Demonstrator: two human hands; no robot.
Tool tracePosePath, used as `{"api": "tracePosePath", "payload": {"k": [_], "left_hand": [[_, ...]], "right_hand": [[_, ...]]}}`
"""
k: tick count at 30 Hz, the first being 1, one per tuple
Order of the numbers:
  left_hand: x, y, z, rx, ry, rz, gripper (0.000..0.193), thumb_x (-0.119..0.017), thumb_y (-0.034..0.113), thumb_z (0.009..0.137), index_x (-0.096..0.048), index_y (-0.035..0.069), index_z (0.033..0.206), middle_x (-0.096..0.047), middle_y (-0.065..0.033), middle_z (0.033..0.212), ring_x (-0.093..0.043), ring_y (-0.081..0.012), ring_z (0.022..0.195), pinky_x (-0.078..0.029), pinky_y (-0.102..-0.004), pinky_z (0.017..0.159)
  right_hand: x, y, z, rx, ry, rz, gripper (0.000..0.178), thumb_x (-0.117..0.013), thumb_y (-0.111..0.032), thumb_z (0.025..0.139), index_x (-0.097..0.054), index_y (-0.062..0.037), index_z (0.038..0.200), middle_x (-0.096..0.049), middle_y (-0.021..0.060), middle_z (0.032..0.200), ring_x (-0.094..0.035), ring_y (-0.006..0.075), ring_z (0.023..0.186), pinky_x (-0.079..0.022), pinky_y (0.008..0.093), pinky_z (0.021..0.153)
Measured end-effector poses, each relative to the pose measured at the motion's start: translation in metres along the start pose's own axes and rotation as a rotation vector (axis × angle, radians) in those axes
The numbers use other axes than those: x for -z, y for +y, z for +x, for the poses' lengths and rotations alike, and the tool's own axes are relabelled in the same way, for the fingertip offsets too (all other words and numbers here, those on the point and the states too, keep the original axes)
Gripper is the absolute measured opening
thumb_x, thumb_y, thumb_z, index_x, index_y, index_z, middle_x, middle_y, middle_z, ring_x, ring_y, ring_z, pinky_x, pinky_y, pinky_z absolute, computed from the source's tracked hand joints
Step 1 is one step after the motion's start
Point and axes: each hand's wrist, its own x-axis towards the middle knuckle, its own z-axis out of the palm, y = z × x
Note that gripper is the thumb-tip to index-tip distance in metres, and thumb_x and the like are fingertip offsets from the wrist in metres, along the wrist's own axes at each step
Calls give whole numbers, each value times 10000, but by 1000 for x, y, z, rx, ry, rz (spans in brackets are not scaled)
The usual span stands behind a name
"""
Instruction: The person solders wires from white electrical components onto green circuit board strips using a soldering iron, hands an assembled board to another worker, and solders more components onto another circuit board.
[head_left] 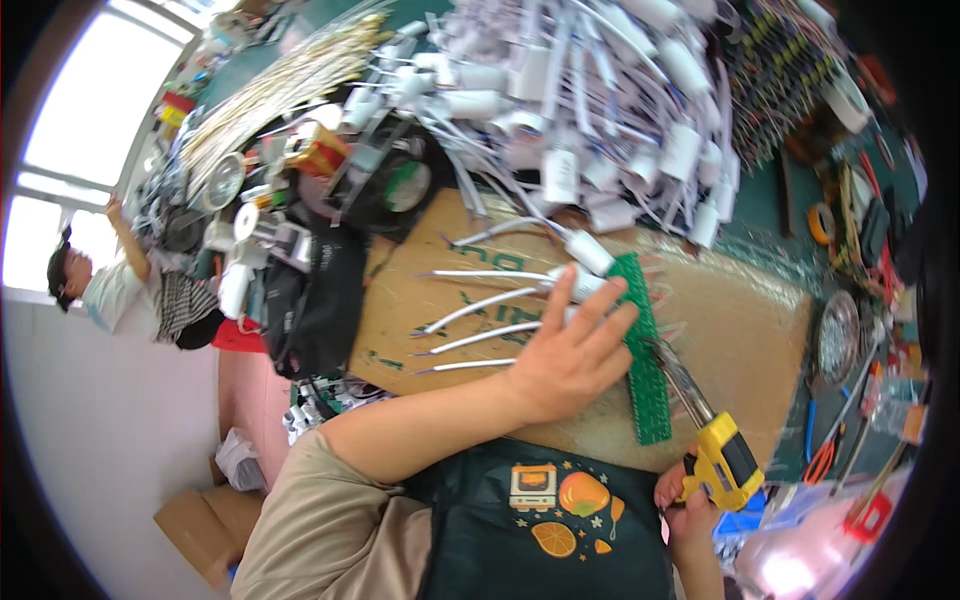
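Note:
My left hand (575,352) lies with its fingers spread over a row of white cylinders with wire leads, pressing on one cylinder (572,284). Just beyond the fingertips another white cylinder (590,252) shows uncovered. Their white leads (480,328) fan out to the left. Along the cylinders' right ends runs a green board strip (648,385). In my right hand (688,497) is a yellow and black soldering gun (725,462), gripped at its handle. Its metal barrel points up and left, and the tip reaches the strip; whether it touches cannot be seen.
Brown cardboard (740,330) covers the work area. Behind it rises a heap of white wired cylinders (560,110). A black fan-like device (400,180) stands at left, a metal dish (838,335) and orange-handled scissors (822,460) at right. Another person (130,285) is at the far left.

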Motion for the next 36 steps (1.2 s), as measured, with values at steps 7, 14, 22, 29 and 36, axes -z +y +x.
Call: {"api": "tracePosePath", "payload": {"k": [7,14,22,29,36], "left_hand": [[3,4,0,6,65,-26,116,-625,207,769,-622,93,790,-603,-154,1251,-461,-385,1371,-263,-686,1152],[16,-9,10,-118,72,-242,198,-660,223,755,-619,38,810,-593,-207,1195,-500,-410,1281,-286,-631,1171],[65,-78,102,-232,466,0,322,-652,227,755,-637,-16,966,-599,-221,1197,-559,-400,1176,-416,-566,1058],[44,-96,124,-140,272,378,339,-600,230,781,-686,-9,1006,-593,-241,1268,-535,-395,1196,-370,-569,1032],[48,-100,140,-82,187,65,297,-661,270,736,-706,46,926,-639,-173,1171,-564,-339,1161,-454,-452,928]], "right_hand": [[46,17,23,303,-12,81,712,-658,-362,961,-315,3,1466,-489,29,740,-479,127,540,-424,269,475],[19,-8,37,203,-87,100,334,-583,-391,1003,-573,-62,1058,-532,62,824,-481,194,696,-392,308,616],[21,-5,41,256,-114,65,300,-570,-394,1012,-555,-95,1026,-531,47,837,-483,181,696,-391,305,609],[36,4,47,279,-134,89,292,-566,-398,1015,-544,-106,1012,-531,42,844,-483,177,698,-389,304,606],[40,2,42,184,-100,73,346,-569,-449,1006,-526,-108,968,-503,37,863,-467,176,727,-385,325,657]]}}
